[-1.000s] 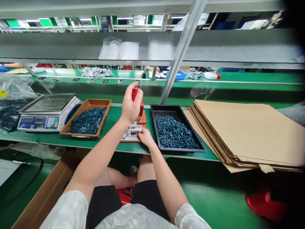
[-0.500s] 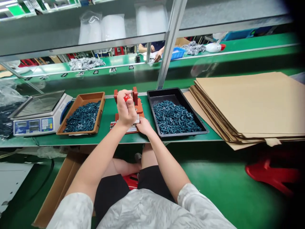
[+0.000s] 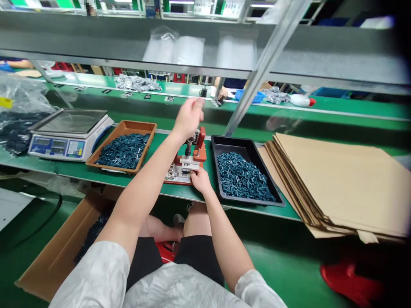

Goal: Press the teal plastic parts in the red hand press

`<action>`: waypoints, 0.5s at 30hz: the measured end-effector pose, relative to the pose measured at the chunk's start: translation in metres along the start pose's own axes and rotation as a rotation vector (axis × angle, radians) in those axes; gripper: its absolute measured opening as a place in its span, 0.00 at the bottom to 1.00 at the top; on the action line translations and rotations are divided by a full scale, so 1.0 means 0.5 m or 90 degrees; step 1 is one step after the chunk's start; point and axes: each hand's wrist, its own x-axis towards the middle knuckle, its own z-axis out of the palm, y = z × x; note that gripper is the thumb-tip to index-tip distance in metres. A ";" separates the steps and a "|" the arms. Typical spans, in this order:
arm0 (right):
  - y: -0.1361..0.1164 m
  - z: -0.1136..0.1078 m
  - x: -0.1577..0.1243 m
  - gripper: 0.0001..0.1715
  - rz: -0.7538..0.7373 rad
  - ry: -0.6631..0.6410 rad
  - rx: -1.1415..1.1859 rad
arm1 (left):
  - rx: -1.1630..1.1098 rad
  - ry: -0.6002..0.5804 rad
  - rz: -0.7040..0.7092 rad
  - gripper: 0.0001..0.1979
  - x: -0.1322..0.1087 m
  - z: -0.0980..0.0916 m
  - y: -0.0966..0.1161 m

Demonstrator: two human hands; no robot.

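A small orange-red hand press (image 3: 201,147) with a metal fixture at its base stands at the bench edge in front of me. My left hand (image 3: 189,116) is closed at the top of its lever, above the press; the knob is hidden inside the fingers. Low at the fixture (image 3: 184,171), my right hand (image 3: 201,180) has its fingers bent together against the right end. What those fingertips hold, if anything, is hidden. Small dark teal parts fill a brown tray (image 3: 90,161) on the left and a black tray (image 3: 216,143) on the right.
A weighing scale (image 3: 69,132) and plastic bags (image 3: 22,111) are at the left. Stacked cardboard sheets (image 3: 340,184) lie at the right. A metal post (image 3: 257,92) rises behind the press, below a shelf (image 3: 112,40). Another person's hand (image 3: 224,93) is at the far bench.
My left hand has risen from low over the press, and the red knob no longer shows. My right hand stays at the fixture. The view has shifted, moving the bench items within the picture.
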 end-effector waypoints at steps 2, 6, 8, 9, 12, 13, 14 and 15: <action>-0.014 0.002 -0.013 0.11 -0.027 0.015 -0.019 | 0.037 -0.007 -0.030 0.17 0.000 -0.013 0.007; -0.021 0.005 -0.031 0.13 -0.090 0.041 -0.021 | 0.206 0.101 0.043 0.21 -0.131 -0.042 -0.064; -0.006 0.012 -0.027 0.16 -0.087 0.040 -0.022 | 0.261 0.107 0.019 0.25 -0.214 -0.062 -0.141; 0.004 0.018 -0.022 0.17 -0.078 0.033 -0.023 | 0.286 0.100 -0.007 0.26 -0.249 -0.075 -0.182; 0.030 0.033 -0.006 0.20 -0.070 0.015 -0.043 | 0.316 -0.021 -0.108 0.21 -0.319 -0.104 -0.280; 0.036 0.036 0.000 0.21 -0.071 0.012 -0.054 | 0.309 -0.056 -0.139 0.17 -0.329 -0.107 -0.302; 0.040 0.038 0.005 0.22 -0.069 0.010 -0.064 | 0.293 -0.073 -0.163 0.16 -0.334 -0.107 -0.320; 0.043 0.040 0.009 0.23 -0.063 0.008 -0.072 | 0.267 -0.065 -0.181 0.17 -0.335 -0.104 -0.334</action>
